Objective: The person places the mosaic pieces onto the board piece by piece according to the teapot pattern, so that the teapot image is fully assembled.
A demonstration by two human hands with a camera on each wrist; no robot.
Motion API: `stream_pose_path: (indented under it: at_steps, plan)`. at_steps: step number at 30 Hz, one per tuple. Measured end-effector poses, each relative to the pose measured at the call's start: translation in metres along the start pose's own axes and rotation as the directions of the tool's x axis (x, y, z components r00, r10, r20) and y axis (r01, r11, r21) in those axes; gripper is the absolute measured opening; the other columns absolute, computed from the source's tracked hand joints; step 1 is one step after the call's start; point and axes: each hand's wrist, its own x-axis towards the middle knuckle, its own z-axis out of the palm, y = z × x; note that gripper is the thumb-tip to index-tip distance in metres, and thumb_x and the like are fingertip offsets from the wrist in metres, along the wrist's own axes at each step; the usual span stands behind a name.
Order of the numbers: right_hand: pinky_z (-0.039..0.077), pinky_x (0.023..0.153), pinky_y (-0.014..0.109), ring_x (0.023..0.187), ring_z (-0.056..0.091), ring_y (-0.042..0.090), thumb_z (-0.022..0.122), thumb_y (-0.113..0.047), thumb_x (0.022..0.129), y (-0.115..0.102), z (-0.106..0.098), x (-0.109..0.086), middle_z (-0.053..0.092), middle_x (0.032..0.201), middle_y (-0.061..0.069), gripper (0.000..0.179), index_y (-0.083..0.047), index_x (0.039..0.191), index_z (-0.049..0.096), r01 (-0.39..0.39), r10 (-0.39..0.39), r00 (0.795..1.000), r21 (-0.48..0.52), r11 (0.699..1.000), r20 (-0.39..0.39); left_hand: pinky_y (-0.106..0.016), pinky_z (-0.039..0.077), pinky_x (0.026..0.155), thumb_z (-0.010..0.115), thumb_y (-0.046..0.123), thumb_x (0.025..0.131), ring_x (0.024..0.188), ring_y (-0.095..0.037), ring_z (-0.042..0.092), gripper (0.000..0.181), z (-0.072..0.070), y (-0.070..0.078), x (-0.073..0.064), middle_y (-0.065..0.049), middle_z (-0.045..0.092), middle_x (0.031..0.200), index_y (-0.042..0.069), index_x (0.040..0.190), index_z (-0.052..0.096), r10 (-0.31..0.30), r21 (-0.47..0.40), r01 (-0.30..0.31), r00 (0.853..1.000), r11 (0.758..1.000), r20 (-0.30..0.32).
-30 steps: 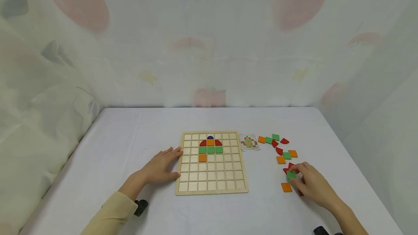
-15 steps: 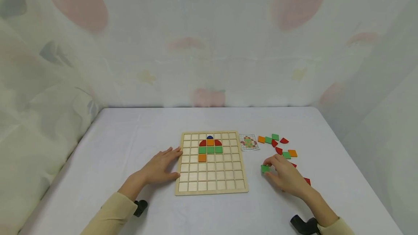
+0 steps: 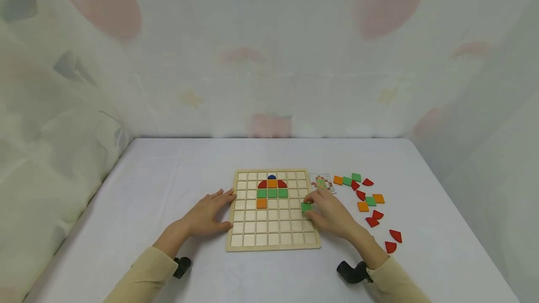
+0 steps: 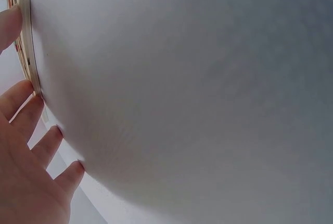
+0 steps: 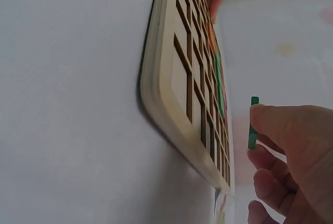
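A wooden grid board [image 3: 273,248] lies on the table, with a blue half-round, two red quarter-rounds, and orange and green square tiles set in its upper cells. The left hand [image 3: 211,214] rests with spread fingers along the board's left edge; in the left wrist view its fingertips [image 4: 32,99] touch the rim and the cloth. The right hand [image 3: 332,212] pinches a green square tile [image 3: 306,207] between thumb and fingers over the board's right side. In the right wrist view, the green tile [image 5: 253,122] is seen edge-on, raised above the board.
A printed pattern card [image 3: 322,183] lies against the board's upper right, partly behind the right hand. Beyond it are scattered loose tiles, among them an orange square [image 3: 363,206], a green square [image 3: 370,201] and several red quarter-rounds [image 3: 395,236]. A patterned cloth wall [image 3: 269,83] stands behind the table.
The right hand has carried the green tile leftward from the loose tiles to over the board. The orange square at their near end is no longer seen. The left hand stays put.
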Motion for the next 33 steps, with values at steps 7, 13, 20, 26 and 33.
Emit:
stream_pose_path:
  at_steps: [7,13,20,26,33]
  plan:
    - [0.045,0.07,0.026,0.08,0.046,0.008,0.071,-0.02,0.08,-0.011,0.014,0.019,0.056,0.095,-0.004,0.023,-0.014,0.1,0.062,0.041,-0.041,0.999,-0.005,0.999,-0.006,-0.059,0.022,0.106,0.07,0.035,0.078,0.135,-0.037,0.027,0.071,0.0,0.0,0.0,-0.007,0.032,0.149,0.009,0.138,0.041,-0.004,0.007,0.004,1.0,1.0,0.001]
    - [0.046,0.074,0.028,0.083,0.049,0.009,0.068,-0.024,0.082,-0.021,0.023,0.033,0.055,0.095,-0.004,0.021,-0.015,0.1,0.061,0.055,-0.055,0.998,0.003,0.998,0.031,-0.058,0.02,0.107,0.07,0.035,0.078,0.136,-0.035,0.026,0.071,-0.001,0.001,0.0,-0.006,0.031,0.149,0.01,0.139,0.041,-0.015,-0.003,0.015,1.0,1.0,0.01]
    - [0.045,0.072,0.027,0.083,0.05,0.01,0.069,-0.027,0.082,-0.033,0.031,0.045,0.055,0.093,-0.004,0.023,-0.015,0.1,0.063,0.096,-0.095,0.995,-0.018,0.995,0.032,-0.059,0.021,0.107,0.07,0.034,0.079,0.136,-0.037,0.026,0.071,-0.002,0.003,0.0,-0.007,0.031,0.149,0.009,0.138,0.041,-0.004,-0.009,0.004,1.0,1.0,0.006]
    - [0.045,0.072,0.027,0.083,0.05,0.012,0.07,-0.029,0.081,-0.037,0.042,0.051,0.055,0.093,-0.003,0.023,-0.015,0.098,0.063,0.122,-0.121,0.992,-0.044,0.992,0.024,-0.06,0.022,0.105,0.07,0.033,0.078,0.135,-0.038,0.028,0.071,-0.001,0.001,0.0,-0.008,0.032,0.148,0.008,0.138,0.042,0.01,-0.006,-0.01,1.0,1.0,-0.003]
    - [0.044,0.07,0.026,0.081,0.049,0.012,0.07,-0.028,0.081,-0.04,0.048,0.054,0.055,0.093,-0.004,0.021,-0.016,0.097,0.063,0.099,-0.098,0.995,-0.072,0.992,0.024,-0.06,0.022,0.105,0.07,0.034,0.078,0.135,-0.037,0.028,0.071,0.001,0.0,0.0,-0.008,0.033,0.148,0.009,0.138,0.042,0.005,-0.002,-0.005,1.0,1.0,-0.001]
